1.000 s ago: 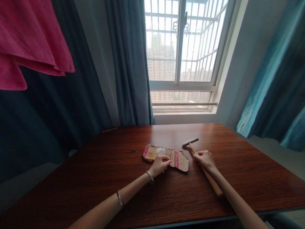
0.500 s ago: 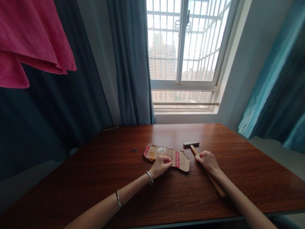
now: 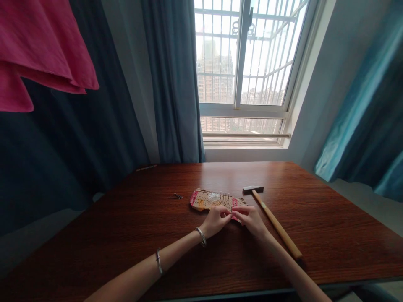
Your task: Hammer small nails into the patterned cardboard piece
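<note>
A piece of patterned cardboard (image 3: pixel 200 202), marked with pink bands and many small dark holes, lies on the table. Several nails (image 3: pixel 224 196) stand upright in it in a row. At its near side, my left hand (image 3: pixel 216 220) pinches a thin nail (image 3: pixel 232 209), partly hidden by the fingertips. My right hand (image 3: pixel 252 220) meets it there, thumb and forefinger closed at the same nail. Right of that hand rests a hammer (image 3: pixel 277 225) with a wooden handle and dark metal head, touched by neither hand.
Several loose nails (image 3: pixel 177 196) lie left of the cardboard on the brown wooden table (image 3: pixel 132 235). Behind the table are a barred window (image 3: pixel 241 75) and blue curtains (image 3: pixel 173 84). A pink cloth (image 3: pixel 47 46) hangs at upper left.
My right hand has let go of the hammer's handle and moved left to the nail beside my left hand. The hammer stays on the table. My left hand has shifted slightly right.
</note>
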`<state>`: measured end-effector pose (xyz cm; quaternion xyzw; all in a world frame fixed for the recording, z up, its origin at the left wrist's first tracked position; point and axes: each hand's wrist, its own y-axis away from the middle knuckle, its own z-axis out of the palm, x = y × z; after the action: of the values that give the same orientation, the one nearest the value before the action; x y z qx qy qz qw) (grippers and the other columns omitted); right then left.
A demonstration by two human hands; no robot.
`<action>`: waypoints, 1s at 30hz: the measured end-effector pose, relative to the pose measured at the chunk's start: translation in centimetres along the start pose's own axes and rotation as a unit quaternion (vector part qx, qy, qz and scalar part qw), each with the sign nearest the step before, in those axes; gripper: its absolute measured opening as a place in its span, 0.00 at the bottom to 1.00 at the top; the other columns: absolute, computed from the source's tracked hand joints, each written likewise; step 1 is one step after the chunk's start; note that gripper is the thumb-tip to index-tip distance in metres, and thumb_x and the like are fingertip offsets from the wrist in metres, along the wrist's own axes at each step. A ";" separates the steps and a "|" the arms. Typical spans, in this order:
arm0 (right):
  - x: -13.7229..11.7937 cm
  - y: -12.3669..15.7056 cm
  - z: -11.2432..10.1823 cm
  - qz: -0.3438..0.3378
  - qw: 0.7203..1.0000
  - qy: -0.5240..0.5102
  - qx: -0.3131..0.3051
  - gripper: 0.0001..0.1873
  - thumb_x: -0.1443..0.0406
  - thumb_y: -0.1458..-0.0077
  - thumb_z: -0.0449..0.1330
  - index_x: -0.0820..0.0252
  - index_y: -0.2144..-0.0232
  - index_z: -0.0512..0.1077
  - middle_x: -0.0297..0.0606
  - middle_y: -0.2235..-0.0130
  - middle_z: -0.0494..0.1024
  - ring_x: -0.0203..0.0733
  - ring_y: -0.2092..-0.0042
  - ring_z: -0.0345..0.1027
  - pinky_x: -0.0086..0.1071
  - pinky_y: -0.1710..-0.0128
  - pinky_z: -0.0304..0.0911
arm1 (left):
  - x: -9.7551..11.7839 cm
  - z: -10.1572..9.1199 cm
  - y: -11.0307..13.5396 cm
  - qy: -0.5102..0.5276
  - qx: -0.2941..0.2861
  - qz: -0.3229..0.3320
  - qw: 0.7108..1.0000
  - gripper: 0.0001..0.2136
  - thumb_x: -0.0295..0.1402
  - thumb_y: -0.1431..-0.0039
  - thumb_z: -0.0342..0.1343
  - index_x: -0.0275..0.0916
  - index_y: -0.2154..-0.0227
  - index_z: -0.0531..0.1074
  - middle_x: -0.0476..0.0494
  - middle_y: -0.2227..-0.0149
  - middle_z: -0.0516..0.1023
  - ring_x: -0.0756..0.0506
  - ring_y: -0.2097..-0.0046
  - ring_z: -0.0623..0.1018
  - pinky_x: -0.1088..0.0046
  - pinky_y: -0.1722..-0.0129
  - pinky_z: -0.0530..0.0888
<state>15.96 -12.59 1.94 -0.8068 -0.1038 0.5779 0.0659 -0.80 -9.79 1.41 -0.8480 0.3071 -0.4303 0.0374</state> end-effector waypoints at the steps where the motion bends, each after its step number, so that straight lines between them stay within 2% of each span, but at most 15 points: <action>1: 0.3 -0.2 0.7 0.011 0.999 -0.034 -0.004 0.20 0.53 0.57 0.58 0.65 0.70 0.76 0.40 0.74 0.76 0.37 0.76 0.65 0.27 0.80 0.58 | 0.0 0.1 0.0 -0.007 0.000 0.002 1.000 0.12 0.36 0.47 0.49 0.34 0.74 0.74 0.46 0.75 0.74 0.50 0.72 0.70 0.77 0.71 0.64; 3: 0.9 -0.7 1.3 0.026 0.996 -0.083 -0.008 0.20 0.53 0.59 0.60 0.65 0.71 0.76 0.39 0.76 0.75 0.36 0.77 0.64 0.26 0.81 0.58 | -0.2 0.2 0.0 -0.019 -0.007 0.002 1.000 0.13 0.37 0.47 0.48 0.35 0.74 0.74 0.46 0.75 0.74 0.50 0.72 0.70 0.76 0.71 0.64; 6: 1.5 -1.7 1.1 0.030 0.994 -0.103 0.003 0.20 0.53 0.60 0.61 0.66 0.74 0.75 0.39 0.78 0.74 0.36 0.77 0.65 0.28 0.79 0.60 | -0.5 -0.6 -0.3 -0.052 -0.003 0.004 0.999 0.13 0.39 0.47 0.49 0.36 0.74 0.74 0.46 0.74 0.73 0.49 0.71 0.70 0.75 0.69 0.65; 9: 1.8 -2.9 0.4 0.016 0.995 -0.087 0.042 0.20 0.53 0.60 0.60 0.66 0.72 0.75 0.42 0.74 0.76 0.39 0.73 0.67 0.30 0.75 0.63 | -1.3 -2.5 -1.1 -0.133 0.071 -0.002 0.989 0.14 0.42 0.46 0.47 0.37 0.73 0.72 0.44 0.69 0.73 0.46 0.63 0.70 0.72 0.60 0.65; 11: 2.1 -3.7 0.1 0.012 0.996 -0.072 0.056 0.21 0.53 0.58 0.59 0.66 0.71 0.75 0.43 0.72 0.76 0.41 0.71 0.68 0.32 0.72 0.64 | -2.2 -4.1 -1.9 -0.186 0.087 -0.016 0.979 0.15 0.44 0.46 0.47 0.38 0.66 0.71 0.42 0.63 0.71 0.44 0.57 0.69 0.69 0.55 0.63; 12: 2.2 -4.1 0.1 0.011 0.996 -0.062 0.058 0.21 0.53 0.57 0.58 0.66 0.71 0.74 0.43 0.72 0.77 0.41 0.71 0.68 0.32 0.72 0.64 | -2.7 -4.9 -2.3 -0.211 0.071 -0.021 0.975 0.18 0.46 0.48 0.49 0.38 0.61 0.69 0.41 0.59 0.70 0.43 0.55 0.67 0.67 0.53 0.61; 14: 2.7 -4.8 0.1 0.005 0.997 -0.033 0.068 0.20 0.53 0.56 0.57 0.66 0.72 0.74 0.43 0.73 0.76 0.41 0.72 0.68 0.31 0.72 0.63 | -3.7 -6.2 -2.9 -0.254 0.001 -0.020 0.967 0.31 0.52 0.57 0.53 0.38 0.51 0.62 0.38 0.51 0.66 0.39 0.48 0.62 0.63 0.49 0.56; 16: 3.3 -5.5 0.3 -0.004 0.996 -0.003 0.088 0.19 0.54 0.55 0.56 0.66 0.73 0.74 0.42 0.73 0.76 0.41 0.71 0.68 0.31 0.72 0.63 | -4.5 -6.9 -3.0 -0.280 -0.073 -0.022 0.957 0.38 0.57 0.61 0.52 0.39 0.48 0.58 0.37 0.48 0.62 0.37 0.46 0.59 0.61 0.48 0.53; 18: 3.8 -6.0 0.4 -0.012 0.994 0.018 0.104 0.19 0.54 0.54 0.55 0.66 0.73 0.74 0.42 0.72 0.76 0.41 0.70 0.68 0.31 0.71 0.62 | -4.7 -7.0 -2.7 -0.297 -0.109 -0.023 0.948 0.39 0.60 0.61 0.50 0.40 0.48 0.57 0.37 0.48 0.62 0.36 0.47 0.60 0.61 0.49 0.54; 25: 4.1 -6.8 0.3 -0.050 0.995 0.055 0.072 0.18 0.56 0.52 0.52 0.64 0.72 0.74 0.40 0.72 0.76 0.40 0.70 0.67 0.30 0.70 0.61 | -4.3 -5.8 -1.5 -0.361 -0.086 -0.022 0.928 0.39 0.62 0.58 0.42 0.35 0.51 0.60 0.32 0.52 0.65 0.35 0.52 0.64 0.61 0.54 0.58; 30: 4.3 -7.0 0.7 -0.067 0.992 0.069 0.079 0.16 0.57 0.52 0.52 0.62 0.73 0.74 0.39 0.73 0.76 0.40 0.70 0.67 0.29 0.71 0.61 | -4.2 -5.8 -1.9 -0.349 -0.091 -0.036 0.932 0.39 0.63 0.59 0.42 0.36 0.52 0.62 0.34 0.54 0.66 0.36 0.53 0.65 0.63 0.54 0.59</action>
<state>16.00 -4.77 -0.64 -0.8284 -0.1068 0.5213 0.1746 -6.08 -4.77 2.68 -0.9549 0.2821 -0.0782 0.0491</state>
